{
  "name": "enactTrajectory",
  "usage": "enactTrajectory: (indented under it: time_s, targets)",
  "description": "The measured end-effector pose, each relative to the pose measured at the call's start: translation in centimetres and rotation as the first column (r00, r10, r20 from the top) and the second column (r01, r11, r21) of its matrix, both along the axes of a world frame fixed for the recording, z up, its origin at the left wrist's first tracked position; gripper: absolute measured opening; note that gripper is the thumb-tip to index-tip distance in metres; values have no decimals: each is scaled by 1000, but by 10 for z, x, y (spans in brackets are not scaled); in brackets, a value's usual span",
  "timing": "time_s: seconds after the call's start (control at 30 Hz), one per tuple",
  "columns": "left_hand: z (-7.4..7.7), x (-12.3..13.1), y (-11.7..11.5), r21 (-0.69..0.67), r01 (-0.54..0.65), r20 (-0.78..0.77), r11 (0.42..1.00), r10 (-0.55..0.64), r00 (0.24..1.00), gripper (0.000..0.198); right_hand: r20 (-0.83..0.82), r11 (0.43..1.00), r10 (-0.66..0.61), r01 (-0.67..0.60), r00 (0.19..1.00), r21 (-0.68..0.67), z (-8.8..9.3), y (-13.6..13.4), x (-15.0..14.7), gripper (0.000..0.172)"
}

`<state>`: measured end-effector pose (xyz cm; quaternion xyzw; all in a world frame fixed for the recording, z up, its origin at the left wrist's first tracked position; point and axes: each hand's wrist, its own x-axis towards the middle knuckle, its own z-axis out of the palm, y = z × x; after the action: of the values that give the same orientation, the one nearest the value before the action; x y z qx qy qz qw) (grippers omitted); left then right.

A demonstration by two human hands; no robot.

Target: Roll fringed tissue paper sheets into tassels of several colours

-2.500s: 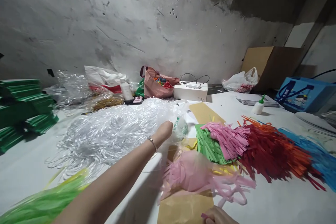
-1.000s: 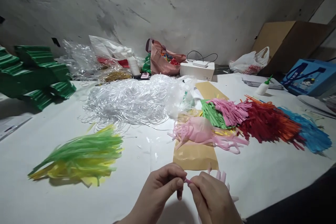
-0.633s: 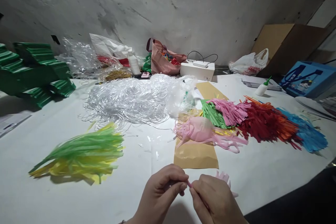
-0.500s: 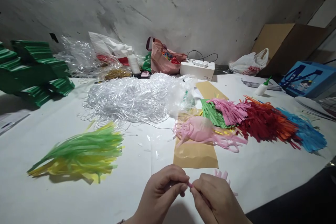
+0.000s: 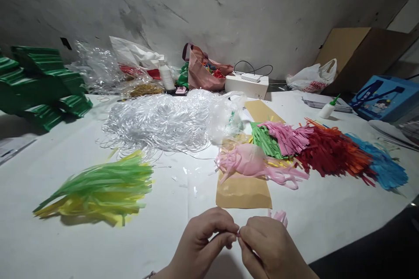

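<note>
My left hand (image 5: 209, 237) and my right hand (image 5: 266, 244) meet fingertip to fingertip over the near edge of the table. Between them they pinch a twisted strip of pink tissue paper, most of which the fingers hide. Its fringed pink end (image 5: 280, 217) shows behind my right hand. Just beyond lies a pink fringed tissue sheet (image 5: 250, 161) on a tan paper sheet (image 5: 244, 194). At the left lies a green and yellow tissue tassel (image 5: 101, 187), its twisted end pointing left.
A heap of silvery string (image 5: 160, 122) lies mid-table. Green (image 5: 266, 141), red (image 5: 327, 152) and blue (image 5: 389, 165) fringed paper lie at the right, near a glue bottle (image 5: 327, 109). Farther back are a pink bag (image 5: 206, 72), a white box (image 5: 247, 86) and a blue box (image 5: 379, 98).
My fingertips have drawn closer together, covering more of the pink strip. The fringed end behind my right hand has shifted and shows in a narrower bunch.
</note>
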<state>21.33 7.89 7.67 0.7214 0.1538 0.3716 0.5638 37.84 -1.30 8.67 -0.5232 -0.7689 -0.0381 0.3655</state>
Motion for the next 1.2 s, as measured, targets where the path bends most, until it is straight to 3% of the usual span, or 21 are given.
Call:
enactTrajectory:
  time_s: [0.1, 0.37, 0.6, 0.77, 1.13, 1.2]
  targets:
    - [3, -2, 2, 63, 11, -30, 998, -9, 1000, 14, -62, 999, -3, 0, 998, -46, -1, -1, -1, 26]
    - [-1, -2, 2, 38, 23, -97, 999, -20, 995, 18, -143, 987, 43, -65, 989, -147, -4, -8, 5, 20]
    - [-2, -3, 3, -67, 61, -140, 996, -70, 988, 21, -118, 993, 3, -16, 993, -116, -7, -9, 1, 22]
    - [-2, -4, 3, -115, 79, -152, 990, -96, 984, 24, -144, 983, 47, -71, 988, -168, -2, -10, 5, 22]
    - [-2, -3, 4, -175, 124, -174, 977, -155, 972, 11, -122, 986, -15, -6, 992, -167, -3, -12, 6, 32]
    - [-2, -2, 4, -249, 120, -158, 961, -163, 974, 13, -150, 982, -11, -18, 989, -187, -2, -12, 7, 32]
